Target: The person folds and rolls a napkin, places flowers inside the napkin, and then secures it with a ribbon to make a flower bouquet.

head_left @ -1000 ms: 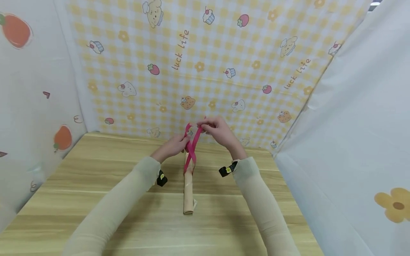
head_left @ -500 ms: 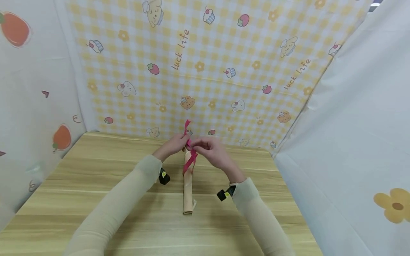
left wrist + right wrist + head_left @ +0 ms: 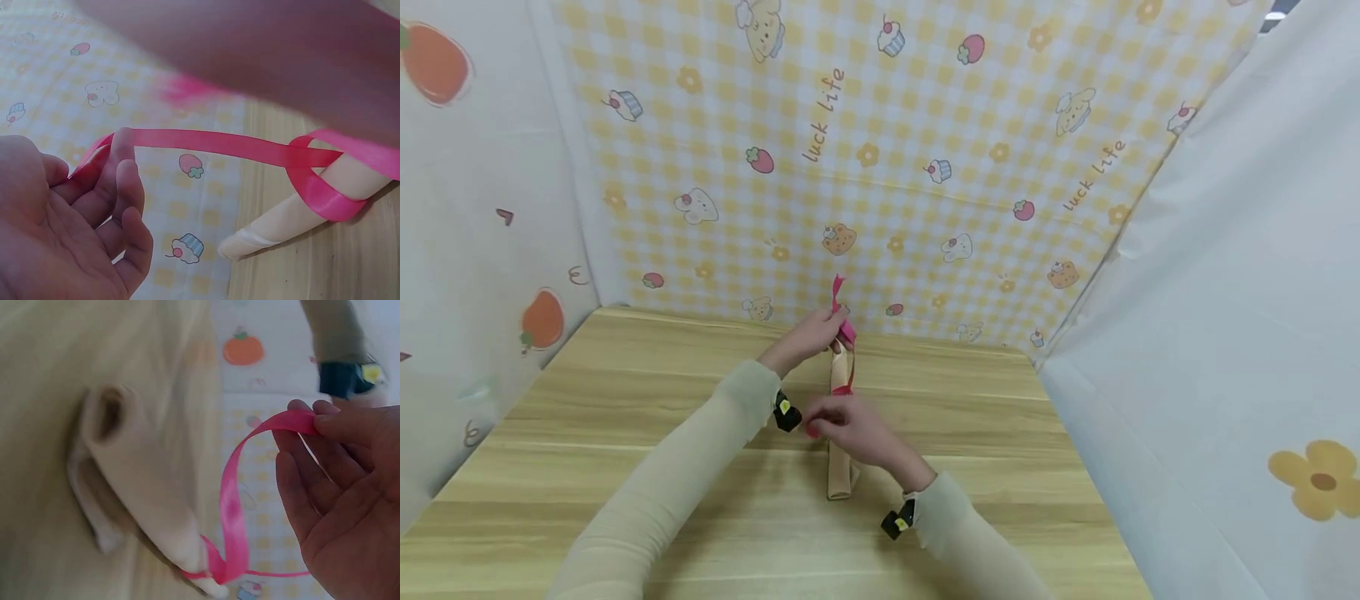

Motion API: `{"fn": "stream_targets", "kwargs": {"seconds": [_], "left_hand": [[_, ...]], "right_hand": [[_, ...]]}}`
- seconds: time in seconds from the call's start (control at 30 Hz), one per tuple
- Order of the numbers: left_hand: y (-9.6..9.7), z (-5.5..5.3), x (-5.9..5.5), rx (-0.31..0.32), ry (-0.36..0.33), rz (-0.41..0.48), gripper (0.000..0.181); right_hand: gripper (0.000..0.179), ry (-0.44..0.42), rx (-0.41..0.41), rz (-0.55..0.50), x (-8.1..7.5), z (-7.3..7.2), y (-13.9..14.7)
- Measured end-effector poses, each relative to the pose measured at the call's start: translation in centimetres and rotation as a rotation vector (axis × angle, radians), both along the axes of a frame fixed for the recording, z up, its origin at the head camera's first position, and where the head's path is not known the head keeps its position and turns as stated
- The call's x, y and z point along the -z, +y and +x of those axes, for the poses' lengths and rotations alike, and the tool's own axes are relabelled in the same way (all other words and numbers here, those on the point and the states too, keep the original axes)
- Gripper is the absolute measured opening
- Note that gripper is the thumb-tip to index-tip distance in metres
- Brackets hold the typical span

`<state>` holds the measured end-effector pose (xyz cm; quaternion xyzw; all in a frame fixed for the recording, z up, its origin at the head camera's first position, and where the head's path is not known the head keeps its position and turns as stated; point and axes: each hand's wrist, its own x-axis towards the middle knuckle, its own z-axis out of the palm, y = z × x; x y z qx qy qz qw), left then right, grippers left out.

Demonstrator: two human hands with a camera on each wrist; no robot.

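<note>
A beige rolled-up sheet (image 3: 838, 475) lies lengthwise on the table, its hollow end toward me in the right wrist view. Around its middle loops a pink satin ribbon (image 3: 212, 140), crossed over itself. My left hand (image 3: 808, 337) is beyond the crossing at the far end and pinches one ribbon tail, whose tip sticks up past the fingers. Between thumb and fingers, my right hand (image 3: 859, 432) pinches the other tail over the near half of the roll. In the left wrist view the right arm blurs across the top and covers part of the loop.
The wooden table (image 3: 970, 533) meets a yellow checked backdrop (image 3: 910, 108) at its far edge. White sheets hang at the left (image 3: 490, 167) and right (image 3: 1225, 333). A loose flap of the roll (image 3: 94, 506) stands out along its side.
My right hand has come down from above the far end, toward me and left, drawing its ribbon tail along. The left hand stays nearly in place with its tail.
</note>
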<state>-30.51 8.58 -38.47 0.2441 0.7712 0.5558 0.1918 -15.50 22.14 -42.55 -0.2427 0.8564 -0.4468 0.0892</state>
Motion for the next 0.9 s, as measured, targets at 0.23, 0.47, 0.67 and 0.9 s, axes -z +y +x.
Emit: {"fn": "stream_targets", "kwargs": {"seconds": [0.23, 0.47, 0.67, 0.9], "left_hand": [[-0.7, 0.3, 0.0, 0.016, 0.01, -0.004, 0.062], [-1.2, -0.3, 0.2, 0.047, 0.022, -0.024, 0.06], [-1.5, -0.4, 0.4, 0.062, 0.021, -0.038, 0.06], [-1.6, -0.1, 0.1, 0.056, 0.014, -0.046, 0.06]], "right_hand": [[0.031, -0.088, -0.208, 0.12, 1.2, 0.9, -0.4], [0.026, 0.01, 0.149, 0.047, 0.9, -1.6, 4.0], [0.038, -0.038, 0.287, 0.192, 1.5, -4.4, 6.6], [0.021, -0.097, 0.202, 0.204, 2.9, -6.0, 6.1]]}}
